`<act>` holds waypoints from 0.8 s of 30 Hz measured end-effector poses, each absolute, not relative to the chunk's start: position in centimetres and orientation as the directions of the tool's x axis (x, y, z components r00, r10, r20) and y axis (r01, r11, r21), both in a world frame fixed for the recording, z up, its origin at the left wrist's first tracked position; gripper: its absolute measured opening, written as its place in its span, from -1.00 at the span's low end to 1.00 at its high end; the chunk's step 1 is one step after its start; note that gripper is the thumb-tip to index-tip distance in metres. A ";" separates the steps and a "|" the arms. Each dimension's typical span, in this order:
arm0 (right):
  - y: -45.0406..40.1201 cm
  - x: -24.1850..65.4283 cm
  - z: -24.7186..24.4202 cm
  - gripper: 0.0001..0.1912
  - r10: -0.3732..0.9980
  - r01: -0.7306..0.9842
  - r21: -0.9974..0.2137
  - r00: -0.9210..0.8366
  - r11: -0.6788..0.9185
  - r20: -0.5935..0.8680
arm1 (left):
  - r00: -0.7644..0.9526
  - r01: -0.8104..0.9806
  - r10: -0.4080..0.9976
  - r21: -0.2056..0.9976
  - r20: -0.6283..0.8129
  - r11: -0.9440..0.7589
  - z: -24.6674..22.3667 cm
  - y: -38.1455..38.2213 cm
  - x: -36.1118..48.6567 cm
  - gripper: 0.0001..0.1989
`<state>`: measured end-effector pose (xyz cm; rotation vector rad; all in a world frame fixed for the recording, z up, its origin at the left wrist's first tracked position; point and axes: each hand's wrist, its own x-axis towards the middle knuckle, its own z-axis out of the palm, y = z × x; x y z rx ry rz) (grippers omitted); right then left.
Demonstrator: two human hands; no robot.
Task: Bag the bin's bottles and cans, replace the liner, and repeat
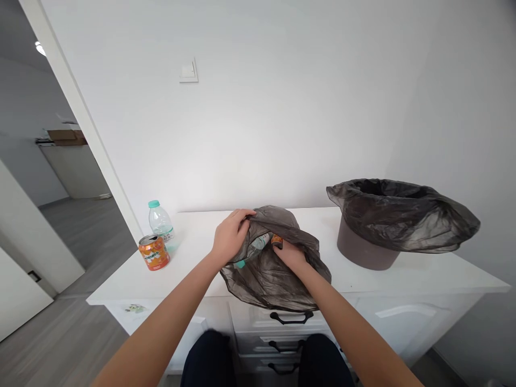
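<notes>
A dark, see-through garbage bag (268,279) lies with its mouth toward me at the front of the white cabinet top. My left hand (230,237) is closed on the left side of its rim, thumb and fingers pinching the film. Inside the mouth, my right hand (291,255) grips an orange can (277,239); its fingertips are partly hidden by can and film. Beside that can, within the bag, a clear plastic bottle (260,242) with a teal cap rests on its side. Folds of film cover the bag's far interior.
An orange Mirinda can (154,252) and a clear teal-capped bottle (160,219) stand upright at the left. To the right is a brown bin (366,247) with a dark liner (403,215) overhanging its rim. Behind the cabinet top (193,279) rises a wall; drawers with black handles (291,318) face me.
</notes>
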<state>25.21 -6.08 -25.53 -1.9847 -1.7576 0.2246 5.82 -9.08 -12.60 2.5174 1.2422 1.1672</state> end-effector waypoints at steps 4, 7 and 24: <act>-6.8 25.8 -27.1 -0.58 0.960 0.902 -0.426 0.179 -0.073 0.215 | 0.343 0.593 0.749 0.488 0.566 -0.641 -13.2 -8.8 6.2 -0.68; -6.6 26.7 -27.7 -0.59 0.964 0.910 -0.412 0.141 -0.037 0.225 | 0.333 0.570 0.774 0.539 0.539 -0.620 -13.7 -8.6 6.7 -0.68; -15.6 24.0 -20.2 -0.71 0.969 0.900 -0.433 0.065 0.046 0.238 | 0.538 0.507 0.354 0.042 0.765 -0.861 -14.8 -17.8 7.5 -0.45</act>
